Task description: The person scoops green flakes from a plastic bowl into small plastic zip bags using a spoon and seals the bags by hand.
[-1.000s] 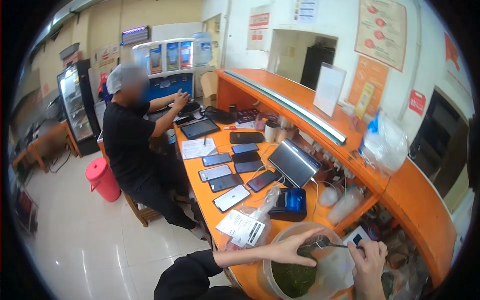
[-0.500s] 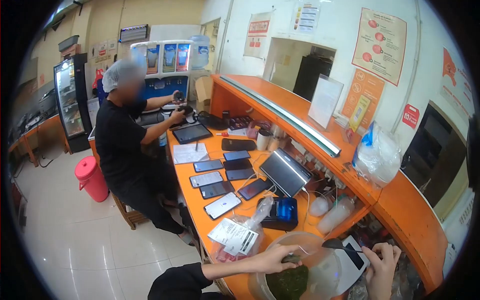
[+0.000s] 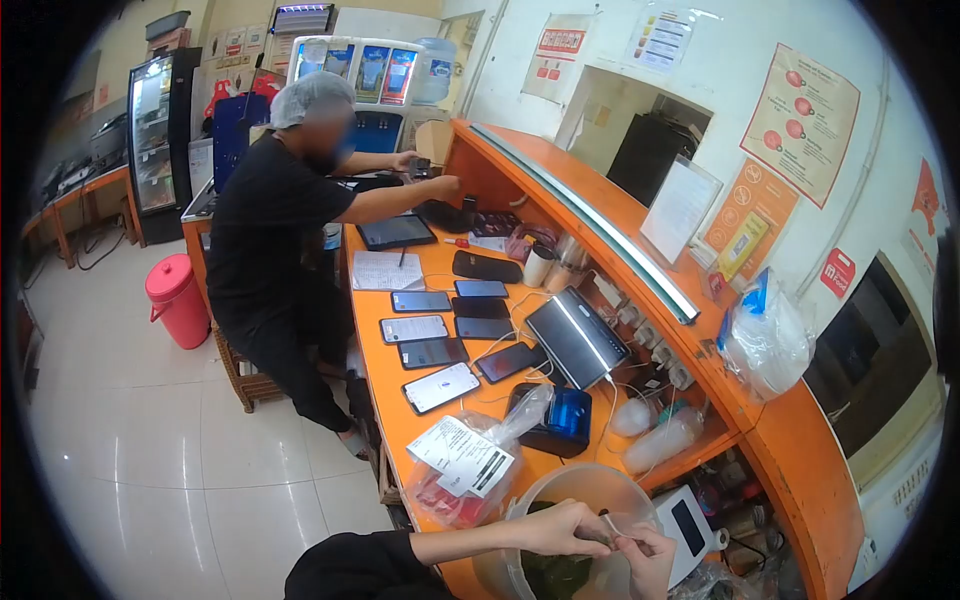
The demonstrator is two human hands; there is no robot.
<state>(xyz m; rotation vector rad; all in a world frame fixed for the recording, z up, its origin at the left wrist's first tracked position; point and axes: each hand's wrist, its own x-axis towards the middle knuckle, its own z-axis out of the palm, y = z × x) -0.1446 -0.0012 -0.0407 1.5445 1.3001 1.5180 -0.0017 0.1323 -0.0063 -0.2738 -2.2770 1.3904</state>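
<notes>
Both hands meet over a translucent round tub [image 3: 490, 570] at the bottom of the view, with dark green contents [image 3: 556, 576] inside. My left hand [image 3: 568, 527] is pinched around something small, only partly visible between the hands. Close against it on the right, my right hand [image 3: 645, 552] has its fingers closed on a thin whitish strip [image 3: 614, 526]. The black spoon is not visible now. A white device with a dark display [image 3: 688, 530] stands beside the tub. Behind the tub lies a clear bag of pink-red contents with a printed label [image 3: 462, 455].
Several phones [image 3: 441, 387], a blue-black printer [image 3: 556, 420] and a tilted tablet-like screen [image 3: 577, 337] lie on the orange counter [image 3: 385, 410]. An orange raised shelf [image 3: 620, 240] runs along the right. A person in a hairnet [image 3: 285, 225] sits at the far left side.
My two hands have come together over the tub. The black spoon in my right hand has gone from sight. The other person's arms have shifted, and the camera view has turned.
</notes>
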